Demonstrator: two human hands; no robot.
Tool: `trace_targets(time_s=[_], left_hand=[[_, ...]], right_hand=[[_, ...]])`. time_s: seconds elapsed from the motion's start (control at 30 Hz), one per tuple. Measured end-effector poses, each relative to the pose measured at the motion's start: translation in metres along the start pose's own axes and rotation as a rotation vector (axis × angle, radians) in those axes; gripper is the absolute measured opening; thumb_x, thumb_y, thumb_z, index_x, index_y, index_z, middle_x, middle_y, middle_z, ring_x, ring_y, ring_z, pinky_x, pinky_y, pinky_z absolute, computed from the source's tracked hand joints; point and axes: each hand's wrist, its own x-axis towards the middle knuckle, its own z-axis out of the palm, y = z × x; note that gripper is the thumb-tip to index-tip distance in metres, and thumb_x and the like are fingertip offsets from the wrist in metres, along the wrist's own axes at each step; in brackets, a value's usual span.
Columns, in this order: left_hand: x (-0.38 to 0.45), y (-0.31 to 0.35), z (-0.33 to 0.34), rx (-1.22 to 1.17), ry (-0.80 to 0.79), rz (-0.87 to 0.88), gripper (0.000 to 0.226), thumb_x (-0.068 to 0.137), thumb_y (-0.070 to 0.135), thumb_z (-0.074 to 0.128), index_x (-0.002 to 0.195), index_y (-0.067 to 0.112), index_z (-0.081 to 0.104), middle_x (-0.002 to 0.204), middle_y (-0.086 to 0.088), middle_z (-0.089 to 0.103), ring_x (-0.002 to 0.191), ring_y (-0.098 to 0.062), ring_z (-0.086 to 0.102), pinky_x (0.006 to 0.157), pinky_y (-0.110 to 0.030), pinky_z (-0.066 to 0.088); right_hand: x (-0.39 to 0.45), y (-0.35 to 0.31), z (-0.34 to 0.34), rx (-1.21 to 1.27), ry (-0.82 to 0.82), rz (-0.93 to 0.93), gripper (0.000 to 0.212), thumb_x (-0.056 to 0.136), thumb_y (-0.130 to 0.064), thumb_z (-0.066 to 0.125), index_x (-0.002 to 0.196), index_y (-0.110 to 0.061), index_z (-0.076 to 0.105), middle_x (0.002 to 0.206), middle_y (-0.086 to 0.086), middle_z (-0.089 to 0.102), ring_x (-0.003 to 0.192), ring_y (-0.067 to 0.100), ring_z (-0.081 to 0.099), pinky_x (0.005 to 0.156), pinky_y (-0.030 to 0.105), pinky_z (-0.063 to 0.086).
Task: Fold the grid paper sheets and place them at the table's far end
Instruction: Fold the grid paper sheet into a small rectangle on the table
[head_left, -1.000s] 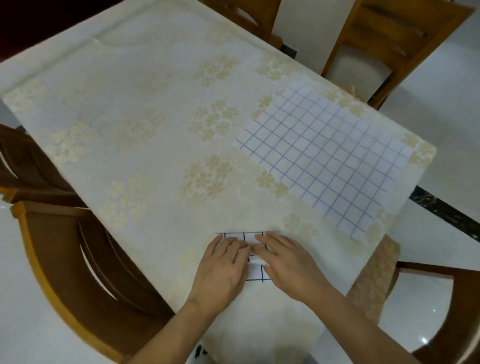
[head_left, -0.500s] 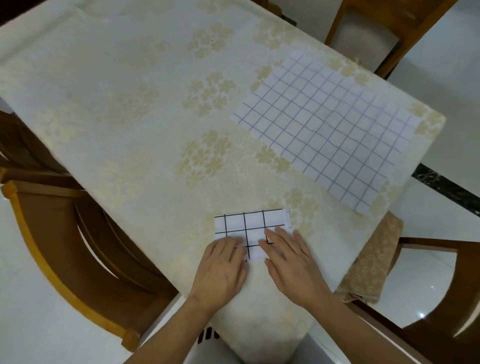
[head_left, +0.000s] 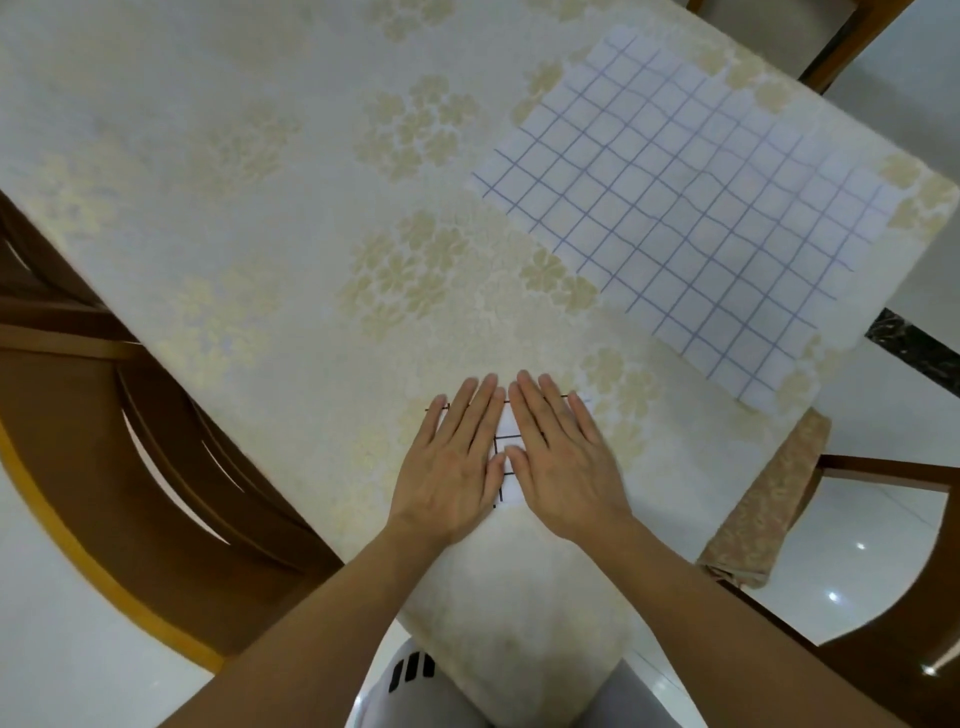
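Note:
A small folded grid paper (head_left: 506, 457) with black lines lies near the table's front edge. My left hand (head_left: 452, 467) and my right hand (head_left: 563, 462) press flat on it side by side, fingers stretched out, and cover most of it. Only a narrow strip shows between the hands, and thin edges peek out beside the fingertips. A large unfolded grid sheet (head_left: 685, 208) with blue lines lies flat at the right side of the table, reaching almost to the right edge.
The table (head_left: 234, 182) wears a cream cloth with pale gold flowers. Wooden chairs stand at the left (head_left: 104, 441), lower right (head_left: 883, 649) and top right (head_left: 841, 47). A corner of the cloth (head_left: 763, 509) hangs down at the right.
Both hands have slid forward over the folded paper and flattened out, so they now cover most of it. The view has shifted closer to the table.

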Motion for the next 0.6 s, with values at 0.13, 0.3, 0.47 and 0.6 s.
trace_targets(time_s=[0.13, 0.3, 0.47, 0.6], left_hand=[[-0.008, -0.01, -0.001, 0.01, -0.031, -0.033, 0.069, 0.103, 0.05, 0.022, 0.157, 0.01, 0.006, 0.166, -0.006, 0.001, 0.152, -0.018, -0.002, 0.123, -0.045, 0.013], [-0.021, -0.015, -0.002, 0.018, -0.03, -0.104, 0.074, 0.102, 0.054, 0.025, 0.157, 0.01, 0.002, 0.166, -0.006, -0.002, 0.152, -0.019, -0.005, 0.123, -0.045, 0.013], [-0.023, -0.015, -0.004, 0.011, -0.03, -0.132, 0.074, 0.102, 0.054, 0.025, 0.157, 0.01, 0.001, 0.166, -0.005, -0.003, 0.152, -0.018, -0.005, 0.123, -0.045, 0.012], [-0.023, -0.016, -0.003, 0.006, -0.031, -0.13, 0.074, 0.102, 0.055, 0.024, 0.157, 0.01, 0.001, 0.166, -0.005, -0.003, 0.152, -0.017, -0.006, 0.123, -0.044, 0.011]], right_hand=[[-0.008, 0.011, -0.004, 0.018, 0.002, 0.053, 0.075, 0.101, -0.057, 0.024, 0.156, -0.008, 0.012, 0.165, 0.008, 0.007, 0.153, 0.021, 0.002, 0.123, 0.046, 0.014], [-0.014, 0.017, -0.008, 0.006, -0.023, 0.083, 0.081, 0.1, -0.062, 0.026, 0.156, -0.007, 0.009, 0.166, 0.008, 0.003, 0.153, 0.02, 0.0, 0.122, 0.048, 0.016], [-0.017, 0.018, -0.01, 0.024, -0.02, 0.1, 0.082, 0.099, -0.062, 0.026, 0.156, -0.008, 0.007, 0.166, 0.007, 0.001, 0.153, 0.019, 0.0, 0.122, 0.048, 0.017], [-0.017, 0.018, -0.011, 0.01, -0.032, 0.099, 0.082, 0.099, -0.063, 0.023, 0.157, -0.008, 0.004, 0.166, 0.006, -0.001, 0.153, 0.018, -0.003, 0.122, 0.047, 0.016]])
